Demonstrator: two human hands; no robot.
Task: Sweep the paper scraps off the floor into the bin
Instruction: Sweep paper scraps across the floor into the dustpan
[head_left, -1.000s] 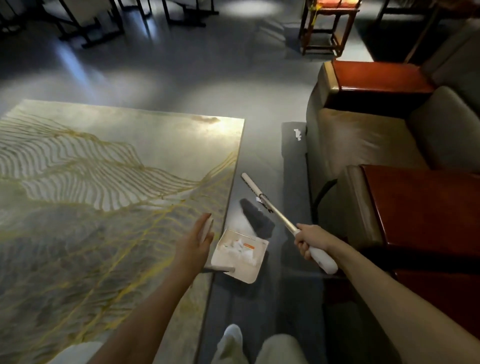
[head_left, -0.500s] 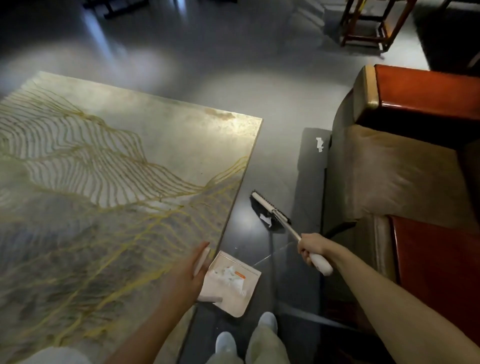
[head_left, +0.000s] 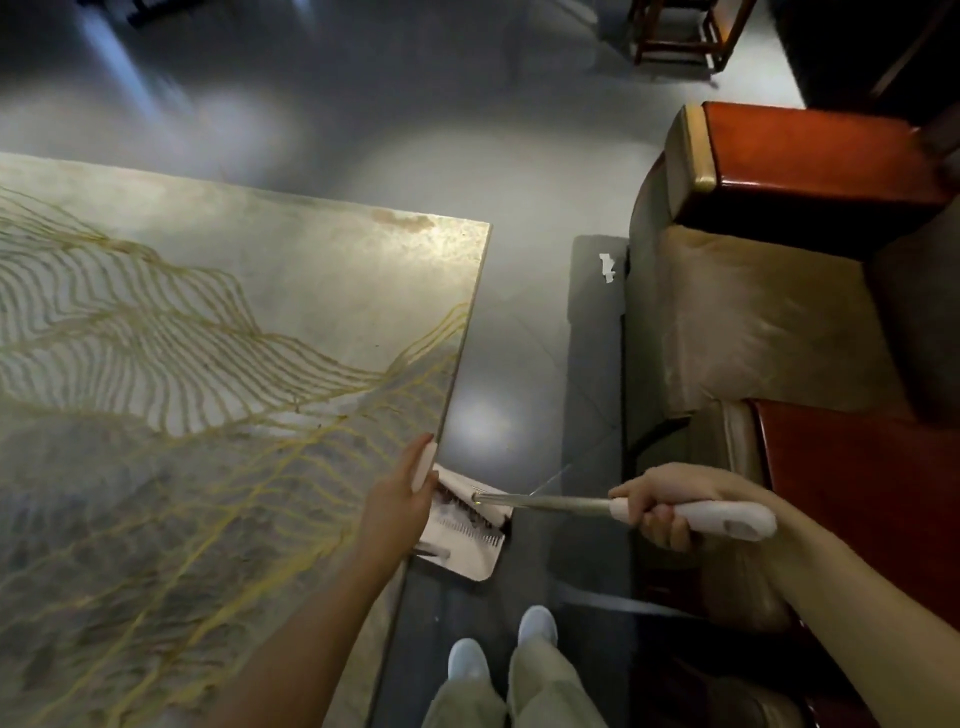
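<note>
Floor (head_left: 363, 130): dark and glossy, with pale patches of reflected light.
Gold-lined surface (head_left: 208, 338): large grey slab with wavy gold lines, filling the left side; rug or low tabletop, cannot tell.
Sofa (head_left: 753, 322): tan cushions and red-brown wooden arms, along the right side.
Wooden stool (head_left: 675, 36): far end of the floor, upper right, partly cut off.
Paper scrap (head_left: 607, 267): small, white, on the floor just beside the sofa base, well apart from the dustpan.
Dustpan (head_left: 467, 561): pale, flat, on the floor at the corner of the gold-lined surface; comb teeth visible along one edge; contents blurred.
Broom (head_left: 550, 503): metal shaft lying nearly level, white grip at the right end, dark bristle head inside the dustpan mouth.
Left hand (head_left: 400, 499): fingers wrapped round the dustpan's white upright handle, thumb laid along it.
Right hand (head_left: 660, 512): fingers curled tight round the broom where shaft meets grip.
Shoes (head_left: 537, 626): light pair, on the floor below the dustpan, under pale trouser legs.
</note>
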